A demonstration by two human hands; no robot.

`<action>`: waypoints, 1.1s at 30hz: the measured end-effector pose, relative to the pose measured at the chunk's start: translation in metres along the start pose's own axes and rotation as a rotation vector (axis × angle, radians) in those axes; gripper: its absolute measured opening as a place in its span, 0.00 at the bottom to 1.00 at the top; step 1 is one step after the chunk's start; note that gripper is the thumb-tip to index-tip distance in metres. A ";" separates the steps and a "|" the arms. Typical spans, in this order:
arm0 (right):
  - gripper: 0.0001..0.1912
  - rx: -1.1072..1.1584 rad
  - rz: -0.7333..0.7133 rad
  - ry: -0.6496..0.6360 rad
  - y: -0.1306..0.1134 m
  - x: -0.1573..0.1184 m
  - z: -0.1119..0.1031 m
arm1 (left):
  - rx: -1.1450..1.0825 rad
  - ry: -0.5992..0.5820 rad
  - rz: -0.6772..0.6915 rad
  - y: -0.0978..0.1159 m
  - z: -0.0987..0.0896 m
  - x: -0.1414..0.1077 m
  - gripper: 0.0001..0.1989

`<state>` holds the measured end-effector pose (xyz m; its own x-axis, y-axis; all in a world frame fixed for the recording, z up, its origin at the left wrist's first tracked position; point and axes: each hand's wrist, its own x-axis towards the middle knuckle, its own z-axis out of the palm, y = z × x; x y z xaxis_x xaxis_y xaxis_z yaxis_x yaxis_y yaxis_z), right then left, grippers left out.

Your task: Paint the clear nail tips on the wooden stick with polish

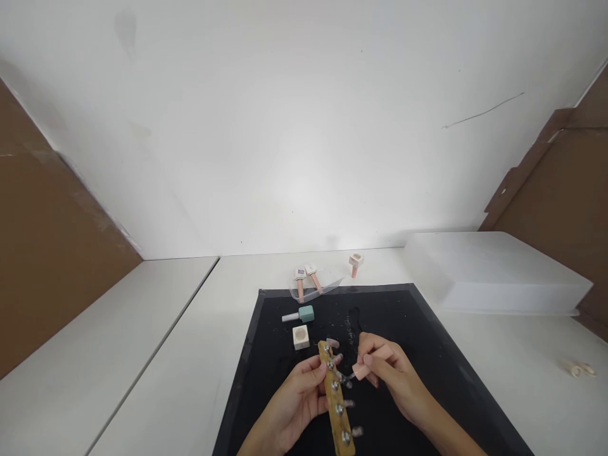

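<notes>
My left hand (300,394) is closed around the upper part of a wooden nail-tip stand (339,406), a narrow yellowish strip with several metal studs. Small translucent pinkish nail tips (349,403) stick out along its right side. Between the thumb and fingers of my right hand (392,377) is a pink nail polish brush (369,364), pinched by its cap. Its dark bristle end reaches one of the nail tips near the middle of the strip; whether it touches cannot be made out. Just beyond my left hand sits a cream square-topped nail polish bottle (301,337).
A green-capped nail polish bottle (298,315) lies on the black mat (280,373). Past it, two pink-and-white bottles (301,284) rest in a clear tray (327,278), and another bottle (355,263) is alongside. A white box (498,272) and small cream pieces (580,369) are at right.
</notes>
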<state>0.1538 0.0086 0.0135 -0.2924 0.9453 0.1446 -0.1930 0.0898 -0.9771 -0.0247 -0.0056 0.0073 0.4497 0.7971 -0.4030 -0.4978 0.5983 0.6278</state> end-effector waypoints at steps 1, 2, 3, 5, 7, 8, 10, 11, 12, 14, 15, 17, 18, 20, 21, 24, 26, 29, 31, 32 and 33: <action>0.15 0.012 -0.002 0.008 0.000 0.000 0.000 | 0.003 0.006 -0.001 0.000 0.000 0.000 0.10; 0.15 0.025 -0.003 0.016 0.000 0.000 0.000 | 0.004 0.012 0.001 0.000 0.000 0.000 0.10; 0.15 0.035 -0.006 0.025 -0.001 0.000 0.000 | 0.004 0.017 0.003 -0.001 -0.001 -0.001 0.10; 0.15 0.035 -0.018 0.039 -0.002 0.000 0.000 | -0.002 0.020 0.007 -0.001 -0.001 -0.001 0.10; 0.16 0.025 -0.020 0.042 -0.003 0.000 0.000 | -0.002 0.024 0.005 -0.001 -0.002 -0.001 0.11; 0.16 0.023 -0.016 0.042 -0.003 -0.001 0.000 | 0.001 0.029 0.003 -0.001 -0.002 0.000 0.11; 0.16 0.025 -0.009 0.042 -0.003 0.000 0.000 | 0.004 0.032 0.002 -0.002 -0.003 0.000 0.11; 0.16 0.023 -0.008 0.040 -0.003 0.000 0.000 | 0.004 0.030 0.003 -0.002 -0.003 0.001 0.10; 0.16 0.016 -0.011 0.035 -0.002 0.000 0.000 | 0.005 0.025 0.005 -0.002 -0.003 0.001 0.10; 0.16 -0.010 -0.017 0.014 -0.001 0.000 0.000 | 0.009 0.014 0.006 -0.002 -0.004 0.001 0.10; 0.16 -0.022 -0.020 0.002 0.000 0.000 0.000 | 0.011 0.014 0.005 -0.002 -0.004 0.001 0.10; 0.17 -0.040 -0.023 -0.013 0.001 0.000 -0.001 | 0.012 0.014 0.006 -0.002 -0.004 0.001 0.11; 0.17 -0.043 -0.021 -0.016 0.002 0.000 -0.001 | 0.012 0.012 0.006 -0.002 -0.004 0.001 0.10; 0.16 -0.033 -0.020 -0.013 0.002 0.000 -0.001 | 0.013 0.005 0.008 -0.002 -0.004 0.001 0.10; 0.16 -0.025 -0.022 -0.010 0.002 0.001 -0.001 | 0.014 0.004 0.009 -0.002 -0.004 0.001 0.11; 0.16 -0.006 -0.036 -0.001 0.003 0.001 -0.001 | 0.010 0.005 0.008 -0.002 -0.004 0.001 0.10; 0.16 -0.003 -0.040 0.001 0.002 0.000 -0.001 | 0.009 0.001 0.002 -0.001 -0.003 0.001 0.10; 0.14 -0.002 -0.029 -0.002 0.002 0.000 -0.001 | 0.013 -0.004 -0.003 -0.001 -0.003 0.001 0.11; 0.14 -0.003 -0.025 -0.010 0.001 0.000 -0.001 | 0.013 -0.001 -0.009 -0.001 -0.003 0.000 0.11; 0.14 -0.003 -0.025 -0.013 0.001 0.000 -0.001 | 0.010 0.001 -0.009 0.000 -0.003 0.000 0.12; 0.14 -0.002 -0.029 -0.015 0.001 0.000 -0.002 | 0.005 0.004 -0.008 0.000 -0.003 -0.001 0.12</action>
<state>0.1552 0.0089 0.0124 -0.3004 0.9375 0.1755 -0.1995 0.1181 -0.9727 -0.0272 -0.0061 0.0050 0.4508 0.7928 -0.4102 -0.4904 0.6039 0.6283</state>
